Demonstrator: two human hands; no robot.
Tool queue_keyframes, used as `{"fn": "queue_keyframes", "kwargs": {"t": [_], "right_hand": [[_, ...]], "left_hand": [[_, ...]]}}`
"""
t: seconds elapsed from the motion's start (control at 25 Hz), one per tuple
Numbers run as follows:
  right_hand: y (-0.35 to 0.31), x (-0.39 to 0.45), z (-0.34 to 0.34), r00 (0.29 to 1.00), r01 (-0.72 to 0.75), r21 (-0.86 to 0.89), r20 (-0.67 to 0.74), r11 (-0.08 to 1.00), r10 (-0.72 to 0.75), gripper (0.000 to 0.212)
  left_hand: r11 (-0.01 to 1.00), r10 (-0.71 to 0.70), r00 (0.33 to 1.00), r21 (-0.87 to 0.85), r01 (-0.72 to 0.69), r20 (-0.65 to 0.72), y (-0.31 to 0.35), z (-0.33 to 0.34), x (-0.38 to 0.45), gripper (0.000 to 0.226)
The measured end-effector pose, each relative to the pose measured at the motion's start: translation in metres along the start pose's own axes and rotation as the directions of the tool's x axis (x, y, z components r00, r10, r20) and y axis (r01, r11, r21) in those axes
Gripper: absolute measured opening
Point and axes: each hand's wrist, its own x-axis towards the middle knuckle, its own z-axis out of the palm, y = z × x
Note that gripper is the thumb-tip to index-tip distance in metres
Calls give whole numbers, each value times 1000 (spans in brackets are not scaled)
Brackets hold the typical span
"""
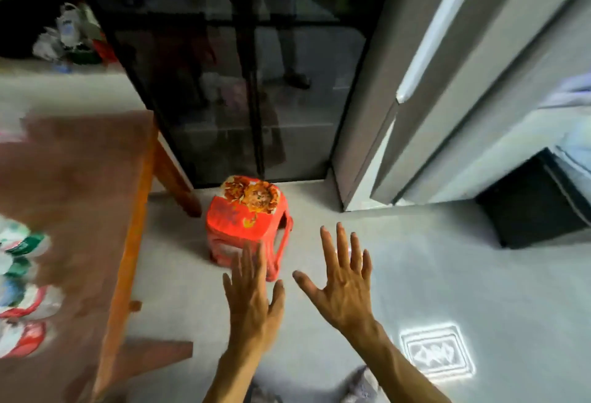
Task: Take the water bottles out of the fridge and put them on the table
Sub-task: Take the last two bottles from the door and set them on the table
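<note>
Head view: left hand (252,302) and right hand (342,284) spread, holding nothing, just right of the table (105,185). Blurred bottles (22,281) lie on its left part. Fridge (447,89) far right; further bottles unseen.

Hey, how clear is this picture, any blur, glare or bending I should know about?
Head view: motion blur smears the bottles on the table and softens the left hand; the right hand and red stool are sharper. The dark glass door shows faint reflections, a bright patterned light patch lies on the floor, and the fridge leans from wide-angle distortion.
</note>
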Motion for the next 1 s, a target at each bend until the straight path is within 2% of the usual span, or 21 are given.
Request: {"fn": "queue_keyframes", "kwargs": {"t": [0.2,0.36,0.48,0.6,0.76,1.0], "right_hand": [[172,-31,-60,968,-244,-53,-72,968,240,100],[291,-44,-125,909,-388,-56,-187,920,371,102],[348,-39,-166,864,-453,-28,-260,891,431,101],[396,-22,-200,814,-501,9,-336,865,474,101],[449,14,-238,765,-526,47,-410,849,497,100],[550,109,-317,677,-562,96,-518,821,524,99]], "left_hand": [[976,115,987,174,-134,113,145,104,-14,75],[940,247,943,181,-289,223,271,169,-19,78],[911,328,900,154,-381,289,343,200,-13,74],[879,407,866,133,-458,289,405,225,8,74],[873,456,854,62,-484,250,473,255,47,76],[844,534,823,-61,-533,194,607,332,141,74]]}}
